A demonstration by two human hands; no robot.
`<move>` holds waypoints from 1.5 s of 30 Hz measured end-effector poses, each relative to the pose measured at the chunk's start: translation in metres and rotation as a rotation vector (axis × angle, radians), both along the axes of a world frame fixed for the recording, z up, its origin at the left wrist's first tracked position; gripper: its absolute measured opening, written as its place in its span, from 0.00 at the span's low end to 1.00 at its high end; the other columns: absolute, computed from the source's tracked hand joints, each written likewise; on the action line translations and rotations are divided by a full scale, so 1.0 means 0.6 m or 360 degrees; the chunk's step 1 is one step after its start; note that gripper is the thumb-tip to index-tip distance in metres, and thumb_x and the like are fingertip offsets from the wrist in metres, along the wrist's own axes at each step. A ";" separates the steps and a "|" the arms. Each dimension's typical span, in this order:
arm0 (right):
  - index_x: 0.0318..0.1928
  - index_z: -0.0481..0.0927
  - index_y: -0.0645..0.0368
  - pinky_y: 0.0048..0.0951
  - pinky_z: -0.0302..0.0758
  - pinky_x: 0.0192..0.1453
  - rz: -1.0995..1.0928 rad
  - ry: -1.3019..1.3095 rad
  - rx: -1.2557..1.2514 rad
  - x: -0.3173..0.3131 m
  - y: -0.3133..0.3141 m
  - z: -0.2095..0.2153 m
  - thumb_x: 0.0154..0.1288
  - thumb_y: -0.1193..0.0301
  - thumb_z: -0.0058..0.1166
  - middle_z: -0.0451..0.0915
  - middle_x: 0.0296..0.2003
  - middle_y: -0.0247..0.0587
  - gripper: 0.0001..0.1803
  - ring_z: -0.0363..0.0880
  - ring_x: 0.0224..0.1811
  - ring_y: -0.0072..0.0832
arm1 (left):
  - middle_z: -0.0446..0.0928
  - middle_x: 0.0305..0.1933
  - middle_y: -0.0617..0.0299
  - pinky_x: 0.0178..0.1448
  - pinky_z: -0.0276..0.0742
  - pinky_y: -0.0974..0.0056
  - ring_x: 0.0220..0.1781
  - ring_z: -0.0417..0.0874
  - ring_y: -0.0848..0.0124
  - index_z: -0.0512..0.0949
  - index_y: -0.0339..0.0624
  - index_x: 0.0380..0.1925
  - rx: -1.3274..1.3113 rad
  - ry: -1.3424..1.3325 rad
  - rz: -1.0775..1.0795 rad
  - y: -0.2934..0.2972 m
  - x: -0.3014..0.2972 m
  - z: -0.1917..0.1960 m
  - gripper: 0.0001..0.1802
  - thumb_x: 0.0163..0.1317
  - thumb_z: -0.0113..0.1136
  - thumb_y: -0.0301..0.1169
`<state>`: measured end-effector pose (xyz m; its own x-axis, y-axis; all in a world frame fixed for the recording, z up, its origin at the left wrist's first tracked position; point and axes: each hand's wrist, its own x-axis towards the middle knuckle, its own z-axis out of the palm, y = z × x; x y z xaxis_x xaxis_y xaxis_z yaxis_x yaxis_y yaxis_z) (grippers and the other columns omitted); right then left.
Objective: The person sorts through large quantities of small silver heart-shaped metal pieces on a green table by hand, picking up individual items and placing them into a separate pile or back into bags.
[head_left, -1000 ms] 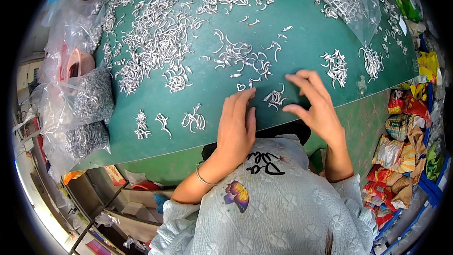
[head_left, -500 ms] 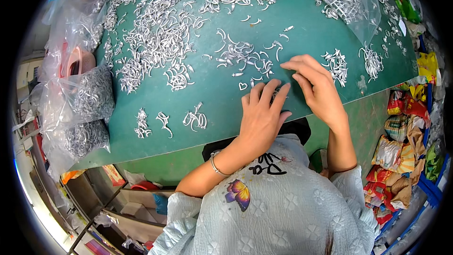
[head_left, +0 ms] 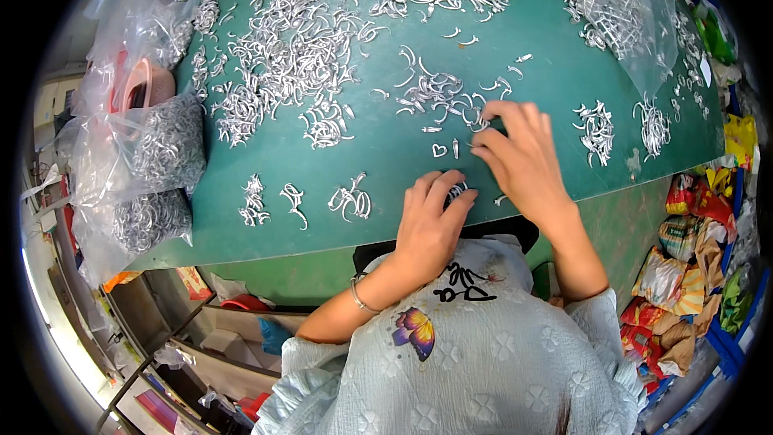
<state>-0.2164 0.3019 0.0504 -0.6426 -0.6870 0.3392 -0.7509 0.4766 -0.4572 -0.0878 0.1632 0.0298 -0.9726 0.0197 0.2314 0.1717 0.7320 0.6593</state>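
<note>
My left hand rests near the table's front edge, its fingers curled round several curved silver metal pieces, partly hidden under them. My right hand reaches to the right edge of a small loose pile of curved silver pieces; a curved piece shows between its bent finger and thumb. Between the hands and that pile lie a heart-shaped silver outline and a short narrow silver piece. Another small piece lies below my right hand.
Large heaps of silver pieces cover the far left of the green table. Small clusters line the front left; others sit at the right. Filled clear bags stand at the left edge, another bag at the far right.
My right hand has moved in and its fingers have closed at the small pile's edge. My left hand has drawn slightly nearer to me, keeping its pieces. The view has shifted a little.
</note>
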 end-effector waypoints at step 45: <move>0.34 0.78 0.61 0.38 0.66 0.43 0.0008 -0.0272 -0.0207 0.020 0.025 -0.003 0.57 0.76 0.60 0.76 0.36 0.40 0.05 0.72 0.40 0.39 | 0.72 0.56 0.54 0.59 0.60 0.51 0.57 0.71 0.54 0.73 0.41 0.55 0.0046 0.0050 0.0171 0.033 -0.019 0.010 0.26 0.55 0.67 0.28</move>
<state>-0.2046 0.3167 0.0486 -0.6952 -0.6477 0.3118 -0.6594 0.4019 -0.6354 -0.0994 0.1830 0.0358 -0.9611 -0.0912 0.2608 0.1143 0.7281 0.6758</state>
